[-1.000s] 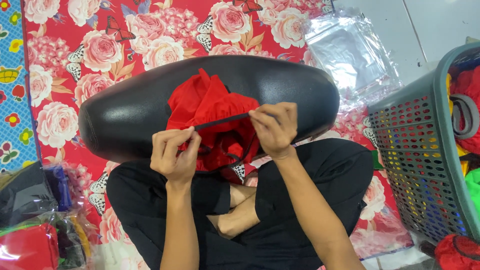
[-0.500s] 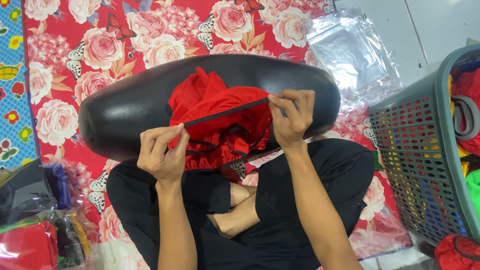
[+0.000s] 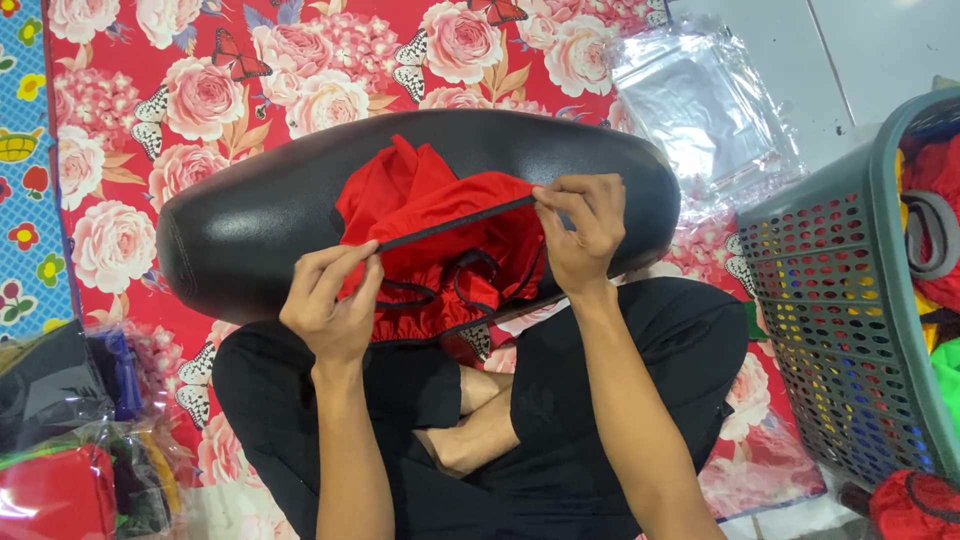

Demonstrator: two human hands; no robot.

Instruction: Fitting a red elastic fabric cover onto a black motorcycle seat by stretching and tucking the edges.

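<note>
Floral red mat [image 3: 130,120] spread over most of the floor, with a blue patterned strip down the far left edge and pale tiles in the upper right corner. At lower left, stacked clear packets [image 3: 70,440] holding dark, blue and red folded cloth. Across the middle, resting on the mat, a long black padded seat-shaped form [image 3: 250,220] with a red garment [image 3: 440,215] trimmed in dark binding draped over its front, lower edge hanging toward the lap in black trousers. Left hand [image 3: 330,305] at centre left, thumb and fingertips pinched on the dark band [image 3: 455,222] of the garment; right hand [image 3: 585,225] at centre right, pinching the other end of that band, now pulled taut in a straight slanting line. Compared with a second ago: hands drawn farther apart, the right one moved up and rightward, the left one lowered, the band stretched longer. At upper right, crumpled empty clear plastic bags [image 3: 700,105] lying partly on the mat, partly on the tiles. Along the right edge, a grey-green perforated laundry basket [image 3: 830,330] holding red, yellow and green cloth and a grey strap; beside its base at lower right, another bunched red piece [image 3: 915,505].
</note>
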